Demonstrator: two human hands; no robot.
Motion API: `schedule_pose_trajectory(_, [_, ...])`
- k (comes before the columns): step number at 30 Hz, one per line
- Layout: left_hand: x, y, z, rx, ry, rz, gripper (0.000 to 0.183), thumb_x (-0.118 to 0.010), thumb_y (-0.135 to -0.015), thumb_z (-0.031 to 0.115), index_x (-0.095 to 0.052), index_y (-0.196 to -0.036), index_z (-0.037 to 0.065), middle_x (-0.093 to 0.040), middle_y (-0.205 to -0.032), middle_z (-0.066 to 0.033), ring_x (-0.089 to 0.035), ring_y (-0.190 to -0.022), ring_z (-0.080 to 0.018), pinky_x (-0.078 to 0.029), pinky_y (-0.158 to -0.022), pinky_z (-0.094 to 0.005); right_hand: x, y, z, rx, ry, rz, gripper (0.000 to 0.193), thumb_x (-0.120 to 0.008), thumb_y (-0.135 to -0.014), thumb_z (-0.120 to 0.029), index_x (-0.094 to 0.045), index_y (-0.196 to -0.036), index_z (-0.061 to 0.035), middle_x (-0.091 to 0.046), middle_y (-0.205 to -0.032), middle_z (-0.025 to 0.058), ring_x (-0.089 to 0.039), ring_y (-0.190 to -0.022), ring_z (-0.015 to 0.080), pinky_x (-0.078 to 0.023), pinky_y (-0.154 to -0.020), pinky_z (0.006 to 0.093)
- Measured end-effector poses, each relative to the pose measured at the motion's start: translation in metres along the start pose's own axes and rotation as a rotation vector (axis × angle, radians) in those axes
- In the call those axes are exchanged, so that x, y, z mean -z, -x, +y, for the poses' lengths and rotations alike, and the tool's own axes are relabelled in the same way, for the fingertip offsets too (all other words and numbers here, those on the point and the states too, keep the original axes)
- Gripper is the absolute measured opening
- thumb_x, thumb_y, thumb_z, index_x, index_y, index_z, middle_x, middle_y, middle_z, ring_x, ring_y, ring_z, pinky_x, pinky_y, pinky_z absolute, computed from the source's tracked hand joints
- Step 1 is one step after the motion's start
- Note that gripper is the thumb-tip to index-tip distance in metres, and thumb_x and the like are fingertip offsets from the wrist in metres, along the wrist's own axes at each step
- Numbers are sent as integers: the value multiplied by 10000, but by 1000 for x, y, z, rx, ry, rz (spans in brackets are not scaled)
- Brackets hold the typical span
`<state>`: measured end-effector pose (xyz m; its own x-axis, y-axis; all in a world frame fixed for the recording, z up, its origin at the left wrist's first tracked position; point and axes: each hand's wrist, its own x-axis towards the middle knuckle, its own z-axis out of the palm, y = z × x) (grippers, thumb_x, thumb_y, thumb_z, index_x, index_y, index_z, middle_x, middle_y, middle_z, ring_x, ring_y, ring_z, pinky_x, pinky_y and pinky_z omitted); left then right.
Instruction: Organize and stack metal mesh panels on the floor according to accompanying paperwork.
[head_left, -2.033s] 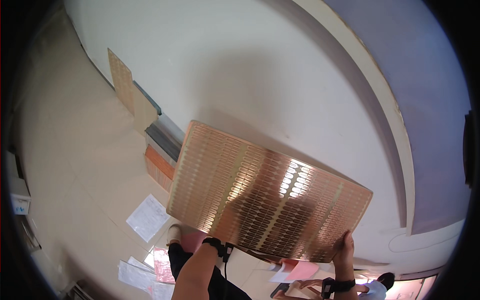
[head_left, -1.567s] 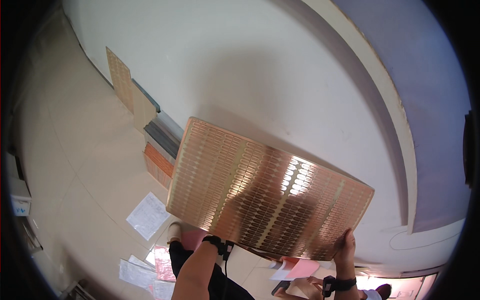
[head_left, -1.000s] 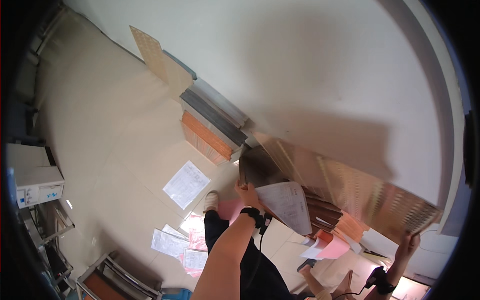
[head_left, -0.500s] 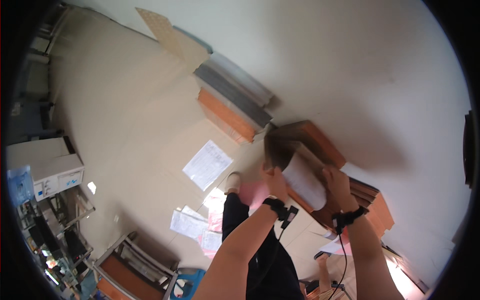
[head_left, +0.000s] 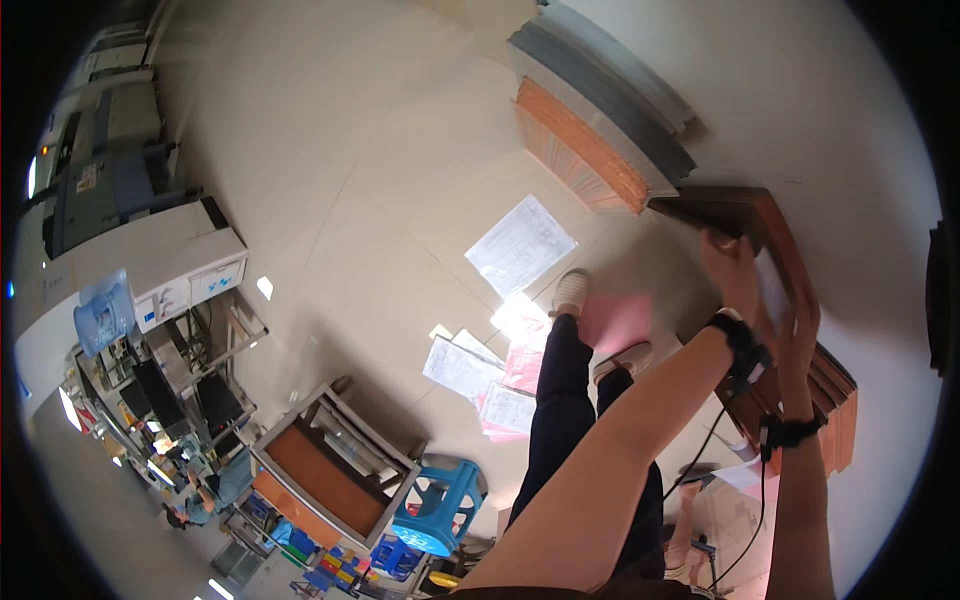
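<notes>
Several thin brown boards (head_left: 835,400) stand in a leaning stack at the wall on the right. My left hand (head_left: 732,268) is closed, its fingers curled at the edge of a brown board near the stack's far end. Flat along the boards lies my right hand (head_left: 797,345), slightly blurred, its fingers stretched out. A whitish sheet (head_left: 772,285) shows between the two hands, partly hidden by them. Each wrist wears a black strap with a cable.
Beyond the stack stand grey boards (head_left: 610,95) and orange-edged boards (head_left: 580,145). Papers (head_left: 520,245) and a pink sheet (head_left: 618,322) lie on the floor by my feet. At lower left are a blue stool (head_left: 440,500) and a metal-framed cart (head_left: 330,465). White cabinets (head_left: 195,275) line the left.
The view has swung, so the boards and hands sit farther right. My hands are closer to the wall, and the pale sheet between them is more covered. The near board has tipped toward the wall.
</notes>
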<state>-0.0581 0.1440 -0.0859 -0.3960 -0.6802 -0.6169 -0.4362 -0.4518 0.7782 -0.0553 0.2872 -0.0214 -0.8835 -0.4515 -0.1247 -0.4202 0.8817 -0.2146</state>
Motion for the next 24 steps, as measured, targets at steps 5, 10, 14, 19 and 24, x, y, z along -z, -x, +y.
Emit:
schedule_pose_trajectory(5, [-11,10,23,101,300,-213,655,-481,-927,281,-140,-1413,5,-247,-1422,-201,-283,-1305,-289,-226,-1071,-349,35,42,-48,-107,-245,24,389,-384,-929,-72,-425,-1315,-44,-350,-1384,182,-345,-1275,350,-305,-1036,427])
schedule_pose_trajectory(10, [67,8,-49,-59,203,-472,473,-464,-930,241,-359,-1350,52,-380,-1373,-152,-393,-1235,-216,-328,-1001,-349,10,78,-60,-26,-268,-97,391,-401,-908,-36,-428,-1297,-17,-403,-1336,198,-376,-1252,350,-324,-1022,418])
schedule_pose_trajectory(14, [161,26,-118,430,307,-357,298,-482,-898,167,-510,-1179,70,-578,-909,-1,-520,-756,-82,-429,-670,-231,-23,116,-56,80,-453,-458,345,-447,-883,-26,-491,-1223,14,-517,-1211,195,-502,-1131,300,-393,-964,379])
schedule_pose_trajectory(19, [185,112,-134,576,294,-263,301,-458,-891,148,-517,-1174,63,-599,-955,-24,-543,-793,-102,-444,-694,-239,-22,174,1,-239,-707,-752,264,-482,-886,-65,-575,-1124,2,-638,-976,144,-644,-801,194,-507,-690,294])
schedule_pose_trajectory(24, [218,150,-138,712,301,-192,312,-403,-906,133,-512,-1190,69,-618,-1004,-38,-581,-841,-128,-463,-745,-255,-18,193,26,-307,-709,-785,279,-458,-899,-79,-567,-1147,-11,-636,-973,138,-645,-799,187,-506,-664,280])
